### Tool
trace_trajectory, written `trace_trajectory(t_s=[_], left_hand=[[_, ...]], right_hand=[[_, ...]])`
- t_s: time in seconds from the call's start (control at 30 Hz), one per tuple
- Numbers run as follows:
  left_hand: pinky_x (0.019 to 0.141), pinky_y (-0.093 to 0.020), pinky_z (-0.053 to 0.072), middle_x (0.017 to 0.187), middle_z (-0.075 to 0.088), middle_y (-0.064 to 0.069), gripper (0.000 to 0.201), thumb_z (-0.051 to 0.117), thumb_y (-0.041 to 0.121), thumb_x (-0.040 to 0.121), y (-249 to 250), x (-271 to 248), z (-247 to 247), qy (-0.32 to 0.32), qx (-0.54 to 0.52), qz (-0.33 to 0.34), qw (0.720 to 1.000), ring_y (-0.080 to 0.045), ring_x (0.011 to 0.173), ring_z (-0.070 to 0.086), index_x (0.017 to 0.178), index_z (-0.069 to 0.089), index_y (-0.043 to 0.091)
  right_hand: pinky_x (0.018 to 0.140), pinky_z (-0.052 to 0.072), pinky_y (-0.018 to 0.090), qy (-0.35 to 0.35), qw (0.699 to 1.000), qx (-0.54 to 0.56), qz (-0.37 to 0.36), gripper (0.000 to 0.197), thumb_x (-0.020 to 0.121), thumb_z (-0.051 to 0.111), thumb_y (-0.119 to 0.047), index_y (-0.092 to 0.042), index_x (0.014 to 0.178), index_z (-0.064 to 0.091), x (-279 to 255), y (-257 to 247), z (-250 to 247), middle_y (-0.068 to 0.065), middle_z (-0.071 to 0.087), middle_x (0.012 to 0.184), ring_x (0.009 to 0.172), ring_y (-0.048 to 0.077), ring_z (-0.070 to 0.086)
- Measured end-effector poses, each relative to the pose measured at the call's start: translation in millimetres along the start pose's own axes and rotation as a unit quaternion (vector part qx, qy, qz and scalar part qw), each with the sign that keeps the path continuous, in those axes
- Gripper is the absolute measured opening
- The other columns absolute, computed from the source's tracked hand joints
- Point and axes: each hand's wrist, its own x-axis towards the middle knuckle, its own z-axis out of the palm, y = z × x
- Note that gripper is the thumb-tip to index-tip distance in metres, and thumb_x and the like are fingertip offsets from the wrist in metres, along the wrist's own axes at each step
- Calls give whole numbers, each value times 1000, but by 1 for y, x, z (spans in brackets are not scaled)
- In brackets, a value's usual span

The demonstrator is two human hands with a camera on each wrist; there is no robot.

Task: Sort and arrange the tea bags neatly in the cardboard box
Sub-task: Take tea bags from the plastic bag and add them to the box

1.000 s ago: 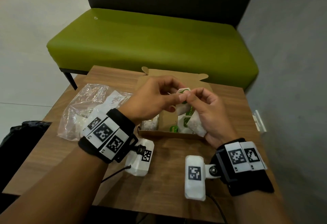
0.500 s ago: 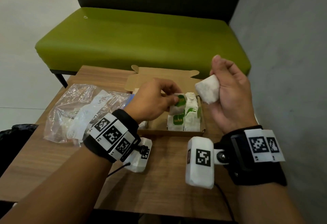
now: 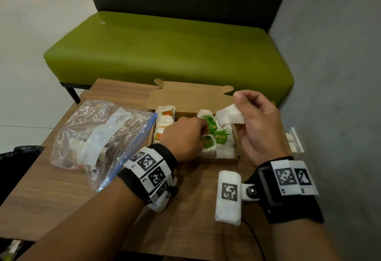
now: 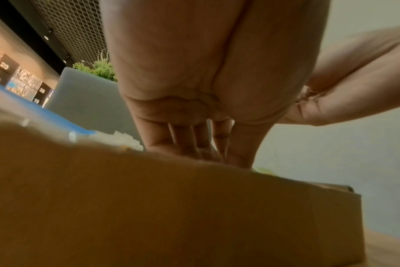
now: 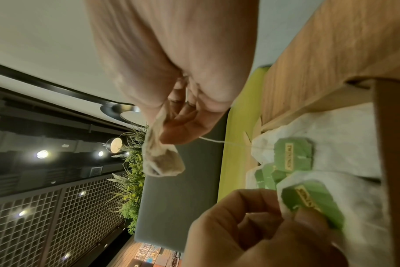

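Observation:
The open cardboard box (image 3: pixel 218 160) sits mid-table. Red-tagged tea bags (image 3: pixel 165 120) fill its left side and green-tagged tea bags (image 3: pixel 221 138) its right. My left hand (image 3: pixel 203 131) reaches into the box, its thumb and curled fingers pinching a green-tagged bag (image 5: pixel 308 200). My right hand (image 3: pixel 242 116) hovers over the box's right end and grips a white tea bag (image 3: pixel 231 116). A string (image 5: pixel 217 141) runs from that bag (image 5: pixel 162 159) down to the green tags. In the left wrist view the box wall (image 4: pixel 171 207) hides my fingertips (image 4: pixel 208 150).
A crumpled plastic zip bag (image 3: pixel 99 134) with more packets lies left of the box on the wooden table (image 3: pixel 61 198). A green bench (image 3: pixel 165 50) stands behind, a grey wall (image 3: pixel 340 75) is at the right. A small clear holder (image 3: pixel 294 143) sits at the table's right edge.
The hands were together above the box; my right hand pulled the tea bag up and to the right. My left hand dropped into the box among the green-tagged bags.

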Motion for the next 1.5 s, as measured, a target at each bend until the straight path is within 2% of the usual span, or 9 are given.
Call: trace_trajectory(t_s=[0.3,0.43,0.6,0.7,0.8,0.93,1.03,1.2,1.5], left_hand=[[80,-43,56,108,65,-4,33,65,30,90,6,-3,5,-32,53,31,998,-24,96,63,121,55,22],[77,-40,55,106,65,-4,27,63,30,90,5,-5,3,-6,61,34,998,-24,95,63,115,56,21],[76,-37,55,101,65,3,24,56,14,86,-8,-1,-28,108,-61,-15,992,-17,89,61,109,59,20],[70,-27,52,92,69,6,18,49,12,95,-9,0,-48,181,-236,-50,953,-9,81,64,102,64,19],[79,-34,57,102,69,5,22,46,31,103,0,-3,-56,93,-353,-45,930,-12,87,67,112,63,21],[75,-22,57,113,65,6,27,52,19,101,3,-8,-53,31,-313,57,948,-5,94,63,127,57,23],[79,-32,59,102,66,2,30,65,19,93,0,-7,-50,42,-309,66,948,-11,89,65,122,59,24],[72,-45,60,88,68,-4,11,71,16,88,-12,-2,-48,105,-341,34,934,-22,78,68,96,66,20],[64,-29,51,86,68,-10,9,63,17,95,-12,-5,-56,109,-431,7,896,-15,75,62,88,66,14]], right_hand=[[68,53,31,6,1000,-6,-9,6,90,71,-7,-11,89,67,2,5,0,-1,66,78,73,10,60],[73,53,32,-16,999,-24,-27,8,90,71,-5,-12,89,69,2,7,1,-2,70,79,77,11,63],[77,55,36,-23,999,-39,-20,9,89,72,-5,-14,89,71,2,9,5,1,72,84,81,14,65],[82,55,38,-25,998,-57,-26,11,87,74,-4,-15,88,71,1,9,11,3,72,86,85,17,66],[86,56,43,-40,997,-68,-26,11,87,75,-4,-14,90,72,-2,8,17,6,72,89,88,22,67],[91,57,51,-70,992,-92,-39,12,87,74,-3,-14,92,72,-8,7,23,16,74,99,101,35,71],[86,59,48,-70,992,-95,-41,12,89,73,-3,-14,91,72,-9,6,25,14,74,97,100,36,71],[73,59,28,-45,998,-46,-14,12,99,59,-7,-10,96,71,-6,1,27,4,73,86,80,14,72],[79,60,27,-98,986,-132,-33,31,91,57,13,-12,104,70,-8,5,24,7,74,101,95,16,74]])
